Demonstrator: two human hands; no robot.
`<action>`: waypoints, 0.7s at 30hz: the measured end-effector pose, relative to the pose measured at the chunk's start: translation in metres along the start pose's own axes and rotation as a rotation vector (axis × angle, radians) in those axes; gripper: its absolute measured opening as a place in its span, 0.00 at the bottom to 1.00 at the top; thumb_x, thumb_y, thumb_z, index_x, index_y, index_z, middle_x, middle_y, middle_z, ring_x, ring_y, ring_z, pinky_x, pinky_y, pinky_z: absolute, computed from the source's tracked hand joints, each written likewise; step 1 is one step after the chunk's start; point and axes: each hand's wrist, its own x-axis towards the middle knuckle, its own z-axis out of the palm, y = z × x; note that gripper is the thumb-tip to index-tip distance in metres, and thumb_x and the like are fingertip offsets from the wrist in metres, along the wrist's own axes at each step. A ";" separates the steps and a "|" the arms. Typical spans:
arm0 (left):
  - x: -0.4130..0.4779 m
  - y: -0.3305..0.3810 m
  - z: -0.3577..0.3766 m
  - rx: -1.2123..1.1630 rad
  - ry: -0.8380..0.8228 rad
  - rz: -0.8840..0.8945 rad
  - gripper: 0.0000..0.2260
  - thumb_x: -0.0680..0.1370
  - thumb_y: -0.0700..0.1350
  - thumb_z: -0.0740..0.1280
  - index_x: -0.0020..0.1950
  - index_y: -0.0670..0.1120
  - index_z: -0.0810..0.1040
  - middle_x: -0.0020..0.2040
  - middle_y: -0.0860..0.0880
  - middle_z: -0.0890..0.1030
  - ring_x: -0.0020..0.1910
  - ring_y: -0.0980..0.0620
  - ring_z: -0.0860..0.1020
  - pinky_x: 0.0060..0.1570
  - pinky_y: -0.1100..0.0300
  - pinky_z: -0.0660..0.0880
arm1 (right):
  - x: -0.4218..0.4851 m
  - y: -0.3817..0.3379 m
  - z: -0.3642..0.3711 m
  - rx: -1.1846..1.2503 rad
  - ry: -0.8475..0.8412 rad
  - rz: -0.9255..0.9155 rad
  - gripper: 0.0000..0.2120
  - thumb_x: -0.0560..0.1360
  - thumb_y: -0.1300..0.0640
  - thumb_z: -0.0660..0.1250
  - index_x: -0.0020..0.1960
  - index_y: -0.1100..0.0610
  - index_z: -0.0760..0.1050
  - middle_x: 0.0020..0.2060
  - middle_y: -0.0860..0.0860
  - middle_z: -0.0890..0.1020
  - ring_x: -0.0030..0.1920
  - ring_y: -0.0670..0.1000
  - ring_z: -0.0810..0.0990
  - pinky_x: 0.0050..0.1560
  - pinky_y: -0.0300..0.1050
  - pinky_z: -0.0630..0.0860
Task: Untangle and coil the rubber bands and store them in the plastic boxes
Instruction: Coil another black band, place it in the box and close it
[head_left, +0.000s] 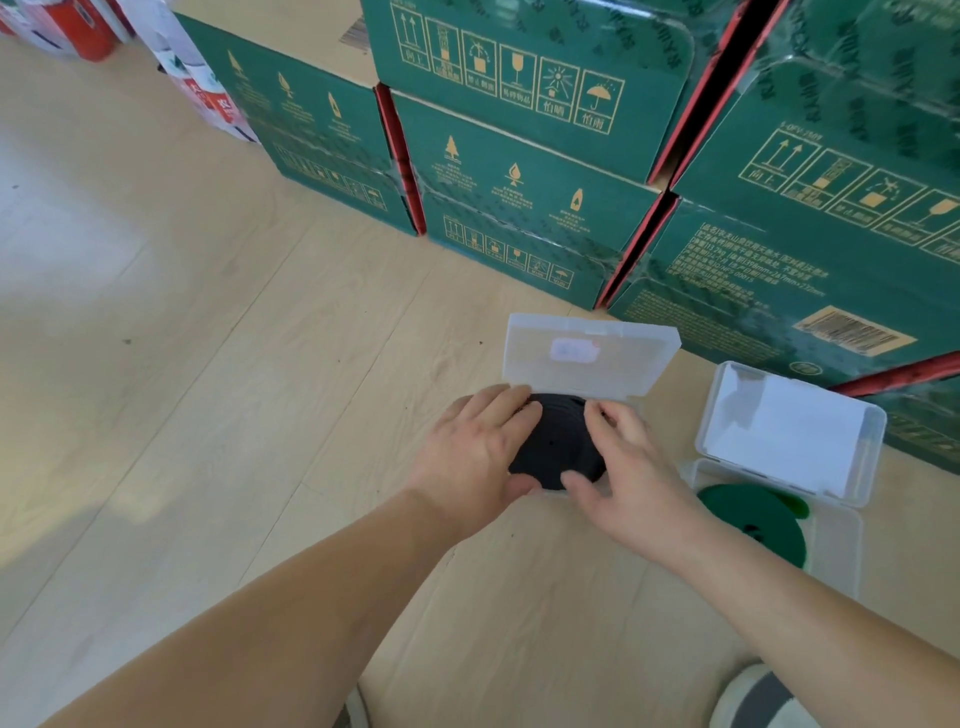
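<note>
On the floor, by the green cartons (519, 171), the black coil (556, 447) sat in the open box (587, 358). The left hand (478, 452) pressed flat on it with straight fingers. The right hand (623, 467) held its edge between bent fingers and thumb. A green coil (753, 519) lay in the second box (834, 551). This coil looked nearly stored. Next, I think, the hands should let go slowly and shut the lid, so the coil cannot spring out.
</note>
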 end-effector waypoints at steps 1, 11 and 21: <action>0.000 0.001 -0.002 -0.012 0.010 -0.020 0.36 0.67 0.60 0.79 0.71 0.48 0.75 0.73 0.49 0.74 0.72 0.46 0.72 0.70 0.50 0.70 | -0.001 0.001 -0.005 0.030 0.075 -0.012 0.31 0.79 0.49 0.69 0.79 0.55 0.64 0.72 0.47 0.67 0.74 0.50 0.66 0.71 0.48 0.70; 0.018 -0.002 -0.050 -0.416 0.217 -0.312 0.35 0.76 0.44 0.69 0.82 0.46 0.59 0.80 0.51 0.62 0.78 0.50 0.63 0.75 0.57 0.64 | 0.026 -0.053 -0.083 -0.240 0.274 -0.198 0.41 0.74 0.46 0.72 0.82 0.53 0.58 0.75 0.56 0.68 0.78 0.59 0.61 0.80 0.60 0.52; -0.023 0.000 -0.012 -0.164 0.039 0.029 0.24 0.67 0.40 0.64 0.63 0.45 0.78 0.64 0.48 0.77 0.69 0.43 0.73 0.68 0.48 0.74 | -0.001 -0.018 -0.020 -0.349 -0.030 -0.104 0.39 0.61 0.36 0.80 0.66 0.49 0.71 0.79 0.54 0.56 0.80 0.58 0.53 0.80 0.55 0.54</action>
